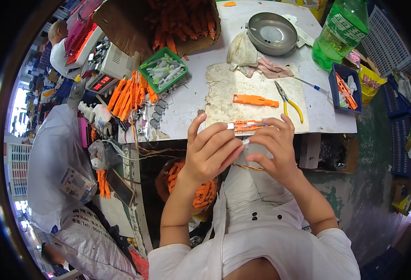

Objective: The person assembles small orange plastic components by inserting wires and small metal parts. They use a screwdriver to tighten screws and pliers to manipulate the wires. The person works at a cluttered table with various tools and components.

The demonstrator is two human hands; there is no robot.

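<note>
At the table's front edge, an open orange plastic housing (248, 124) sits between my hands, with small parts inside and a white piece at its left end. My left hand (211, 151) reaches along its near side, fingers bent together, and its fingertips meet a small white plastic piece (245, 141). My right hand (276, 148) is curled at the housing's right end, upper fingers against it, thumb apart below. The fingers partly hide both contacts. Just beyond lies another orange housing shell (255, 100), beside yellow-handled pliers (289, 102).
A green basket (144, 70) of white parts and an orange pile (125, 99) stand left, below a cardboard box (116, 28) of orange parts. A metal bowl (287, 45), rags (243, 50), green bottle (338, 35) and dark blue tray (332, 88) lie farther right.
</note>
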